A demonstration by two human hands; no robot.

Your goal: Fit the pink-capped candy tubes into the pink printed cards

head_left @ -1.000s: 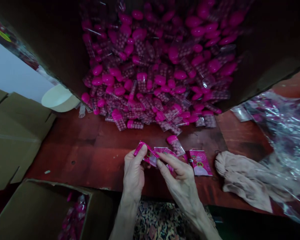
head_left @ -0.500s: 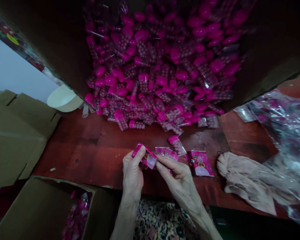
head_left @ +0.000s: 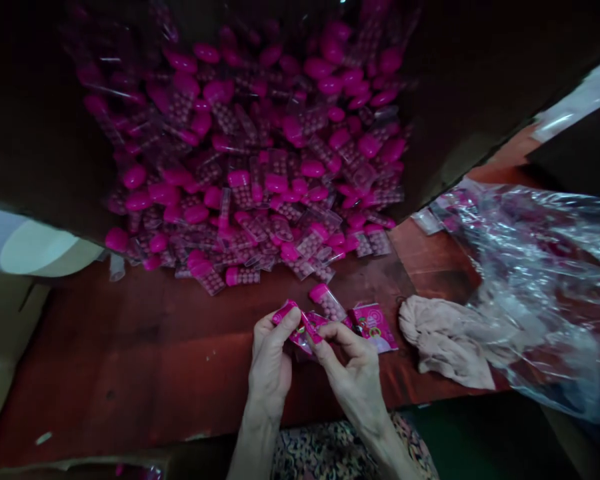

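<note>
My left hand pinches a small pink printed wrapper between thumb and fingers. The thumb and index finger of my right hand close on its right side. Whether anything is inside the wrapper I cannot tell. Just beyond my fingers lies a clear candy bottle with a pink cap and small pink balls inside. A flat pink printed wrapper rests on the table right of my right hand. Other pink printed pieces are partly hidden behind my right fingers.
A big heap of pink-capped candy bottles spills from a dark open box onto the reddish table. To the right lie a beige cloth and clear plastic bags. A pale round container stands at left.
The view has swung to the right, so the scene sits further left. My right fingers have shifted on the wrapper, which now looks more folded; both hands still grip it.
</note>
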